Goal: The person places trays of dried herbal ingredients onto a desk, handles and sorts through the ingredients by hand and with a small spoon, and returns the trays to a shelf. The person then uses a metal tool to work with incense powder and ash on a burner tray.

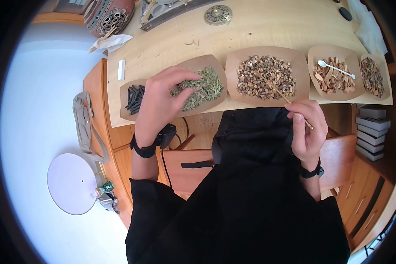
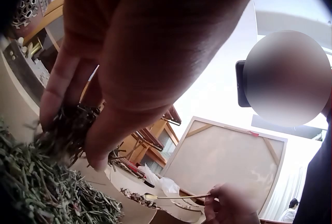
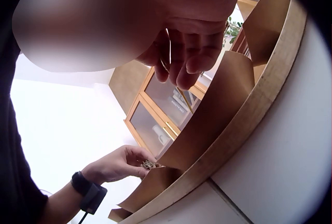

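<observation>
My left hand (image 1: 160, 94) is over a brown paper tray (image 1: 223, 94) of dried green herb (image 1: 211, 90). Between its thumb and fingers it pinches a clump of the herb (image 2: 67, 133), close above the pile. My right hand (image 1: 311, 125) holds a thin brass-coloured stick (image 1: 275, 89) near its lower end, at the front edge of the table. The stick slants forward across a tray (image 1: 233, 88) of small brown chopped pieces (image 1: 255, 83), and its far end overlaps them in the head view. Part of the right hand's grip is hidden in the right wrist view.
Dark sticks (image 1: 135, 99) fill the leftmost tray. To the right, a white spoon (image 1: 339, 70) lies on pale chips (image 1: 328, 81), beside another tray of mixed pieces (image 1: 372, 79). Farther back are a pierced metal lid (image 1: 218, 15), a patterned pot (image 1: 110, 17) and a white block (image 1: 121, 69).
</observation>
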A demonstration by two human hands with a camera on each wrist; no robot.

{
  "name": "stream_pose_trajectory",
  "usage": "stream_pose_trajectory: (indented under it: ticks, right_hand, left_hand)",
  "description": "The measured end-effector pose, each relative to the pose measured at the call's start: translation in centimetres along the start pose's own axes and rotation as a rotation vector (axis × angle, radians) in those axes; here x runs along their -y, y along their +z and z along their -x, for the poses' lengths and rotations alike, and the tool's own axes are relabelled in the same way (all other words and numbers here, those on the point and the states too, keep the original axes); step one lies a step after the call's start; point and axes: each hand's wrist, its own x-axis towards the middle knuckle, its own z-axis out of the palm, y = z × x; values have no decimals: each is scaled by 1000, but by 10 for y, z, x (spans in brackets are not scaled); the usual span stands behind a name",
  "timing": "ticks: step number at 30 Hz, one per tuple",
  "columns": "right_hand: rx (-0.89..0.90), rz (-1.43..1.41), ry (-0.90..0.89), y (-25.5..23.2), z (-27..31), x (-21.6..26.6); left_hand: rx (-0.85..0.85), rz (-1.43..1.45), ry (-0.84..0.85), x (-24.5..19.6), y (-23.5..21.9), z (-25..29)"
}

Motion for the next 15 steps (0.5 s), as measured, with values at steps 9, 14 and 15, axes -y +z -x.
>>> stream_pose_trajectory:
  ticks: [9, 14, 15]
  right_hand:
    - [-25, 7, 26, 1, 1, -5]
    - [-32, 20, 61, -4, 5, -6]
    - [-50, 18, 54, -4, 5, -7]
  left_hand:
    - [70, -35, 27, 5, 2, 0]
    - [-11, -81, 91, 2, 8, -2]
    - [-32, -96, 100, 2, 8, -2]
